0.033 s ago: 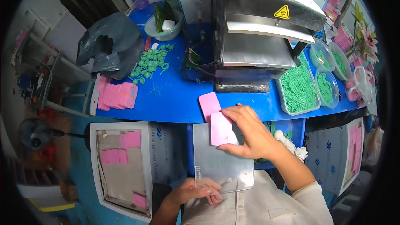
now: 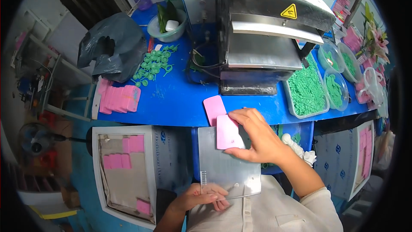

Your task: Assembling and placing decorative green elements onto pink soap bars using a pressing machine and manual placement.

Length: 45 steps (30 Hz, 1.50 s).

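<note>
My right hand [image 2: 259, 139] is closed around a flat pink rectangular plate [image 2: 226, 135], thumb at its lower edge and fingers at its upper right. That plate lies over the far end of a clear plastic sheet [image 2: 229, 169]. Partly behind it, a second pink plate [image 2: 213, 105] rests at the front edge of the blue table. Gripping the near edge of the clear sheet, my left hand [image 2: 210, 196] has its thumb on top, and its fingers show through from below.
A metal press machine [image 2: 264, 51] stands on the blue table [image 2: 171, 103]. To its right is a tub of small green pieces [image 2: 307, 90]. On the left are stacked pink plates [image 2: 120, 99], loose green pieces [image 2: 154, 62] and a dark plastic bag [image 2: 113, 47]. Below, a white-framed box [image 2: 124, 163] holds pink plates.
</note>
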Available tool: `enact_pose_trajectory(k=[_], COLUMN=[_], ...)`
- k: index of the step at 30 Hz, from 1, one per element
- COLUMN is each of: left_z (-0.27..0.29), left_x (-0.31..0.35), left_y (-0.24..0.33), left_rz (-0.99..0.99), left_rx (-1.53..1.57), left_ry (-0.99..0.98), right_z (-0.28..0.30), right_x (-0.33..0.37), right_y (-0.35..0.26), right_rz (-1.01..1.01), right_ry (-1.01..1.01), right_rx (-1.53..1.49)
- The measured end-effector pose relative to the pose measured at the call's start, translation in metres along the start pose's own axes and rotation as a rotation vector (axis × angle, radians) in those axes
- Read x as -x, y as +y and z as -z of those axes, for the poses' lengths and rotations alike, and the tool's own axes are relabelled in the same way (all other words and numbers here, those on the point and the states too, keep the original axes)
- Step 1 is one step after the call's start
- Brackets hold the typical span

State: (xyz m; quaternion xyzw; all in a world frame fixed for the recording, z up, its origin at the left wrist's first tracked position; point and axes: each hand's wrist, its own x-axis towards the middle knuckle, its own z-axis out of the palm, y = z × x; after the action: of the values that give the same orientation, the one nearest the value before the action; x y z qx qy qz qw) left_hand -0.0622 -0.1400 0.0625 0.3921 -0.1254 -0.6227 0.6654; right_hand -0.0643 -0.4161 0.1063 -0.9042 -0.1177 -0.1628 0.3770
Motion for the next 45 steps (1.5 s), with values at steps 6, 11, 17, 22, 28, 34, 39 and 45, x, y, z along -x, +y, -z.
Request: enact_pose_trajectory(k=[6,11,17,22,28,34,39,45], left_z=[0.002,-0.003,-0.015,-0.014,-0.014,-0.045,-0.059,-0.075], left_x=[-0.006,-0.007,-0.011,-0.015,-0.014,-0.011,-0.007,-0.037], left_y=[0.002,-0.004,0.007,0.011,0.016,0.043,0.068,0.106], left_rz=[-0.006,0.048,-0.017,-0.064,-0.041,0.198,0.080,-0.057], left_rx=[0.005,-0.075,-0.450,-0.552,-0.624,-0.271,-0.251,-0.191], left_ry=[-0.039,-0.082,-0.077,-0.136,-0.173,-0.052,0.024,-0.032], right_z=[0.012,0.026,0.035,0.037,0.040,0.056,0.080,0.104], right_x=[0.007,0.024,0.044,0.051,0.051,0.043,0.042,0.068], right_y=[-0.006,-0.027,-0.039,-0.042,-0.044,-0.046,-0.063,-0.080], right_rz=[0.048,0.161,0.248,0.256,0.213,-0.036,-0.045,0.060], right_ry=[-0.087,0.027,0.148,0.216,0.197,0.078,0.177,0.131], right_rx=[-0.015,0.072,0.064,0.049,0.014,0.036,0.039,0.246])
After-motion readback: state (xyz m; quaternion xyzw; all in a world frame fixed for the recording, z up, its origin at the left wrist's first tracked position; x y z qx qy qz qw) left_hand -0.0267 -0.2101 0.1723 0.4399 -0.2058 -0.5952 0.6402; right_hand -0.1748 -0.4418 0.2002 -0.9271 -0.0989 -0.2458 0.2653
